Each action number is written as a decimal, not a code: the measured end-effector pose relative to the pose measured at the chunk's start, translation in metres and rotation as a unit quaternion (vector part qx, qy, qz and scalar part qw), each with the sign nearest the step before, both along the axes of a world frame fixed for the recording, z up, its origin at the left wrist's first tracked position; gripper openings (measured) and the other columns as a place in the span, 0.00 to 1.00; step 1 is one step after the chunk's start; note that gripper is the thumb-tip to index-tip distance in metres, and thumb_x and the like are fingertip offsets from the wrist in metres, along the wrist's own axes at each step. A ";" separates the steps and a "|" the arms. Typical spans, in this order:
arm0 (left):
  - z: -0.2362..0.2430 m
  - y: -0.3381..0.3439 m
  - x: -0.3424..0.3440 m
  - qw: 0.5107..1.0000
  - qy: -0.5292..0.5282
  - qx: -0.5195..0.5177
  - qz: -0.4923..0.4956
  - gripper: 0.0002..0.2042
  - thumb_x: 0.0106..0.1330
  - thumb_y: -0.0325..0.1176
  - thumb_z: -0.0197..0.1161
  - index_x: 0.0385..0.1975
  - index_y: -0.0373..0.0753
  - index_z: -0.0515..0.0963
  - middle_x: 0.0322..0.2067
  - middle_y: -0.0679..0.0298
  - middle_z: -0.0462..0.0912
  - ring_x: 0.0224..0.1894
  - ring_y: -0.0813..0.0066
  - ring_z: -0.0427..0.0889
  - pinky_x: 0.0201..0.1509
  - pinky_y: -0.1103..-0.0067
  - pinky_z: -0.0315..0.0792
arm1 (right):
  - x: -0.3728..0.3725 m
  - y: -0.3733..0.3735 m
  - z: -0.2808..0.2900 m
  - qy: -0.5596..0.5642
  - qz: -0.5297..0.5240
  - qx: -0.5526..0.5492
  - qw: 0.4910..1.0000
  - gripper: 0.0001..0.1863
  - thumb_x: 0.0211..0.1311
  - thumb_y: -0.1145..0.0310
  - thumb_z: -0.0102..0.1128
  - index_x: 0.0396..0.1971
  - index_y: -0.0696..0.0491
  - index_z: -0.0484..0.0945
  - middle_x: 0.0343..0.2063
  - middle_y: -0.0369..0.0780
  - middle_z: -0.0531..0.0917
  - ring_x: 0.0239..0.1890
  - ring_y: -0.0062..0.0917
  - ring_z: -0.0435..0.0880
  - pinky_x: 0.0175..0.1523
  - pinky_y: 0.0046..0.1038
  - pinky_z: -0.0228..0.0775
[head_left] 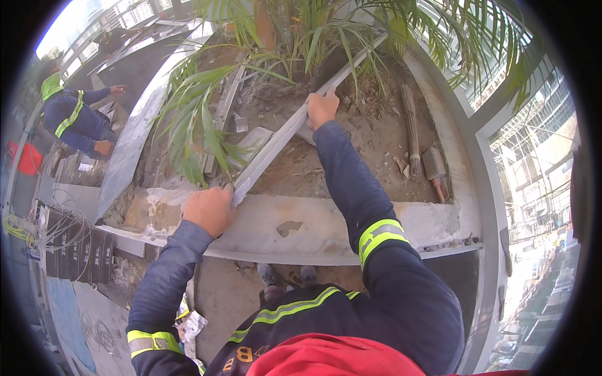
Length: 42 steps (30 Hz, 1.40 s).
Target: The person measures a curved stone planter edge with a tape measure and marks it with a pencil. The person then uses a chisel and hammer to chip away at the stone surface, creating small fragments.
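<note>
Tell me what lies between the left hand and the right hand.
In the head view, a long pale bar slants from the left hand to the right hand, above soil.

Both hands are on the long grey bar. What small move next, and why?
I'd probably ease the long grey bar slightly back toward the planter's near rim, keeping both hands on: the left hand grips its near end, the right hand sits farther along, and leaves cross its far part.

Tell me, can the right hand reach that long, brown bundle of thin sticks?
Probably yes: mostly open brown soil lies between the right hand and the bundle, but that hand holds a long, straight grey bar.
</note>
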<state>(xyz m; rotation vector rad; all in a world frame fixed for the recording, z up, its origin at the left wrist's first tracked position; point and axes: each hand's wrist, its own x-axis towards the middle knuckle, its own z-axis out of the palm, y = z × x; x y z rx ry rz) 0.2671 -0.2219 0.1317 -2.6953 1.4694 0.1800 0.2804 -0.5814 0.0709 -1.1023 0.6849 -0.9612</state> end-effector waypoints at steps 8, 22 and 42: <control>-0.025 -0.010 -0.044 0.994 -0.091 -0.007 -0.064 0.05 0.63 0.29 0.59 0.35 0.37 0.76 0.29 0.53 0.85 0.30 0.56 0.89 0.33 0.66 0.81 | -0.066 -0.002 -0.025 -0.174 0.028 0.098 0.979 0.45 0.51 0.90 0.44 0.75 0.57 0.55 0.53 0.43 0.77 0.46 0.32 0.78 0.51 0.34 0.76; -0.052 -0.012 -0.066 0.984 -0.167 0.021 -0.063 0.04 0.64 0.30 0.60 0.36 0.39 0.75 0.33 0.59 0.80 0.34 0.64 0.88 0.35 0.71 0.80 | -0.115 0.012 -0.074 -0.135 0.006 0.109 0.985 0.44 0.49 0.92 0.39 0.73 0.60 0.58 0.67 0.40 0.71 0.63 0.29 0.71 0.66 0.25 0.60; -0.017 0.013 -0.137 0.750 0.591 -0.289 0.069 0.22 0.68 0.36 0.67 0.57 0.33 0.70 0.40 0.58 0.79 0.38 0.72 0.81 0.44 0.75 0.76 | -0.193 0.070 -0.034 0.051 0.151 -0.327 0.932 0.28 0.66 0.75 0.60 0.66 0.58 0.70 0.63 0.48 0.75 0.64 0.34 0.76 0.63 0.32 0.72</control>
